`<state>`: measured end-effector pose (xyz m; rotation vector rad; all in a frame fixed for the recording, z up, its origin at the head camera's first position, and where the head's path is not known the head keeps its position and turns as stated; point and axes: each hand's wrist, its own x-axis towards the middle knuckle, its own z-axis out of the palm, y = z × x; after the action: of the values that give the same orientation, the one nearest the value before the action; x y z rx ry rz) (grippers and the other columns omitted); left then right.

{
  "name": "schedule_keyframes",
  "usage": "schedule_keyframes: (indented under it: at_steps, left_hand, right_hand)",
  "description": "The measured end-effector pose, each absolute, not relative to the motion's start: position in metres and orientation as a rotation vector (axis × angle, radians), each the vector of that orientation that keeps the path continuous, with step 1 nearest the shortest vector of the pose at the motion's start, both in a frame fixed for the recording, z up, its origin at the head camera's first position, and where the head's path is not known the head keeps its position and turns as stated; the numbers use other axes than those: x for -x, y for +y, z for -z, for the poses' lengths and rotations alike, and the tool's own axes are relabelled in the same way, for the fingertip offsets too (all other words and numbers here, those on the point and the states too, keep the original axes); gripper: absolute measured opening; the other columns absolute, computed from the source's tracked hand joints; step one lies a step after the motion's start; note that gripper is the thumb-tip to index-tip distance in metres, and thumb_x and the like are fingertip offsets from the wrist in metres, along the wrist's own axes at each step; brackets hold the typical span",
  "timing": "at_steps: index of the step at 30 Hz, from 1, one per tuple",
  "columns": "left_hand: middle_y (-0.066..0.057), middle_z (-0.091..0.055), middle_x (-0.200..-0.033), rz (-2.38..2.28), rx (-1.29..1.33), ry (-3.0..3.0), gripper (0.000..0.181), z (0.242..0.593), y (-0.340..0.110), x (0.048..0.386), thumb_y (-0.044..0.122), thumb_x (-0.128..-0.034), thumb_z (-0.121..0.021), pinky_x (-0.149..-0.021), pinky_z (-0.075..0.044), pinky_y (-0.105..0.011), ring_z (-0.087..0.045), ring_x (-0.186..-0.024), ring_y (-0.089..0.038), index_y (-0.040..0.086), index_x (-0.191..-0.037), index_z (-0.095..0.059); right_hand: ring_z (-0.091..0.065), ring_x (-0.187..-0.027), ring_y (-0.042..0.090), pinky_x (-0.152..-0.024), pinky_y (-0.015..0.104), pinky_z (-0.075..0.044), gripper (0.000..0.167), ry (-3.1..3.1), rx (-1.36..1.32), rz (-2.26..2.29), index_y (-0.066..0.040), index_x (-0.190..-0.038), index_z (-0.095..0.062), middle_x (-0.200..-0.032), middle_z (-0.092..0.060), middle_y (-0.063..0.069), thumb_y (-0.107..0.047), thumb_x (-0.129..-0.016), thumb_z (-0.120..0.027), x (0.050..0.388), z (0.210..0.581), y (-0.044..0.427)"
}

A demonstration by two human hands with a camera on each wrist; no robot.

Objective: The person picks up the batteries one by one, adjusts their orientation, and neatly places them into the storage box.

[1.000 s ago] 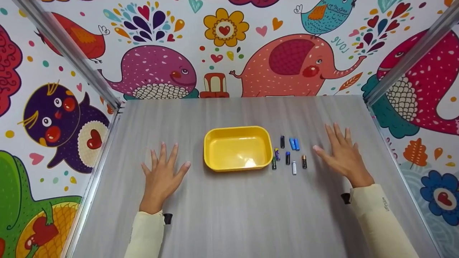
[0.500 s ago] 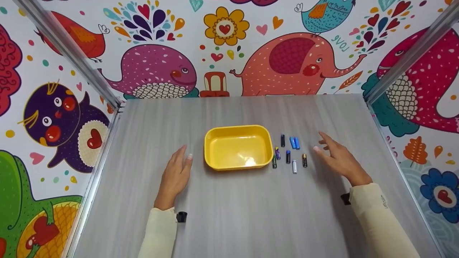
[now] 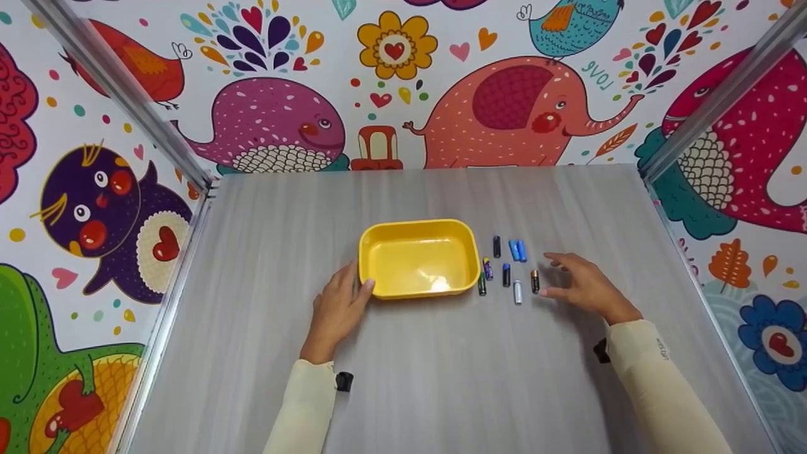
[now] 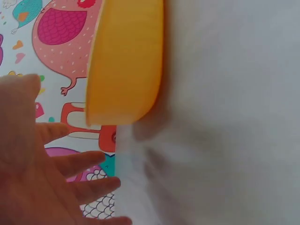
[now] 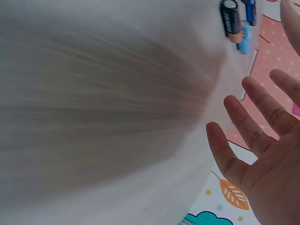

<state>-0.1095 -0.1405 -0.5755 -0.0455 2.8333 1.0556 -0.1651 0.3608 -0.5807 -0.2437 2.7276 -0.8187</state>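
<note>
While your left hand (image 3: 337, 312) sat at the near left corner of the yellow tray (image 3: 419, 252), fingers spread and gripping nothing (couldn't tell if the thumb touched the rim), your right hand (image 3: 591, 289) hung just beside the copper-topped battery (image 3: 535, 282), thumb and fingers wide apart with nothing between them. That one lay on the table (image 3: 441, 378) at the right edge of the loose batteries (image 3: 506, 277), just right of the tray, so I reckoned your best bet was a light pinch across its sides, fingertips low, since it looked like it'd roll if you nudged it.
</note>
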Motion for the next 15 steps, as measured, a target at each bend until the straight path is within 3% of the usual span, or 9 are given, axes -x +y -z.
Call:
schedule_keyframes:
  at_steps: [7, 15]
  left_hand:
    - [-0.007, -0.039, -0.163, -0.936, 0.031, 2.856, 0.084, 0.584, -0.134, 0.108, 0.068, -0.0974, -0.051, -0.112, -0.014, -0.082, -0.037, -0.150, -0.031, 0.027, -0.165, -0.021]
    - [-0.007, -0.041, -0.161, -0.921, 0.028, 2.867, 0.083, 0.589, -0.135, 0.110, 0.066, -0.0976, -0.053, -0.109, -0.012, -0.086, -0.039, -0.148, -0.033, 0.035, -0.165, -0.016]
  right_hand:
    - [-0.057, -0.118, 0.034, -0.106, 0.062, -0.046, 0.088, 2.750, 0.346, 0.812, -0.010, -0.147, -0.054, -0.128, -0.062, 0.015, -0.045, -0.075, -0.091, 0.169, 0.593, 0.360]
    - [-0.058, -0.119, 0.034, -0.106, 0.061, -0.046, 0.081, 2.750, 0.364, 0.765, -0.010, -0.141, -0.061, -0.128, -0.064, 0.014, -0.045, -0.074, -0.091, 0.171, 0.597, 0.356]
